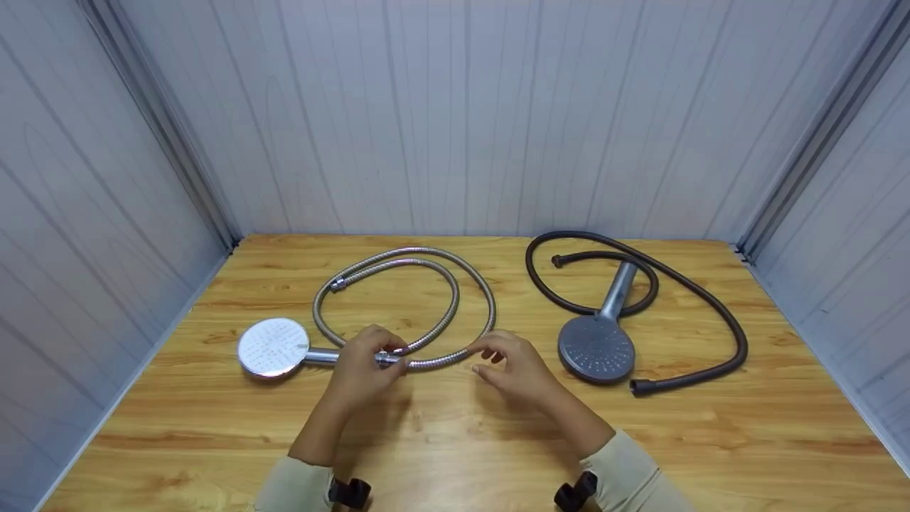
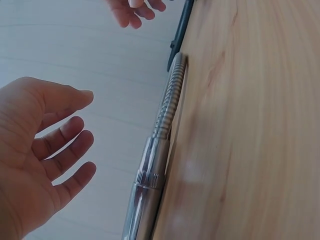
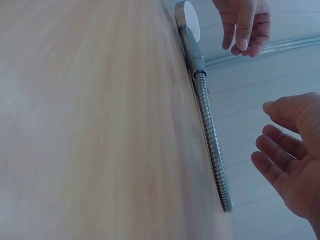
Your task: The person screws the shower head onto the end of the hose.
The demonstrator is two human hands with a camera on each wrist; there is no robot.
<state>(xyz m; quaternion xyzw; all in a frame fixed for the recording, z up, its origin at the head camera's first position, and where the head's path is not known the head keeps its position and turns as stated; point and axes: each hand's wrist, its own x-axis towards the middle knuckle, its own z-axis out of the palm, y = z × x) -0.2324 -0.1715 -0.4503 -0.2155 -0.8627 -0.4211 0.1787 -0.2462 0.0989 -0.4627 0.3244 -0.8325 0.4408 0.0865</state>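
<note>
A chrome hand shower with a white round face [image 1: 273,347] lies at the left of the wooden table. Its handle joins a ribbed silver hose [image 1: 437,362], as the left wrist view shows at the connector [image 2: 150,172]. Over the handle's hose end hovers my left hand [image 1: 362,366], fingers loosely bent and apart from the metal. My right hand [image 1: 515,363] hangs above the hose to the right, with thumb and fingers parted. Both wrist views show a gap between each hand and the shower parts, and nothing is held.
To the right lies a dark grey shower head [image 1: 596,348], with a black hose [image 1: 739,334] looped behind and around it. One hose end [image 1: 643,387] rests near that head. Pale panel walls [image 1: 462,121] enclose the wooden table [image 1: 455,448] at the back and both sides.
</note>
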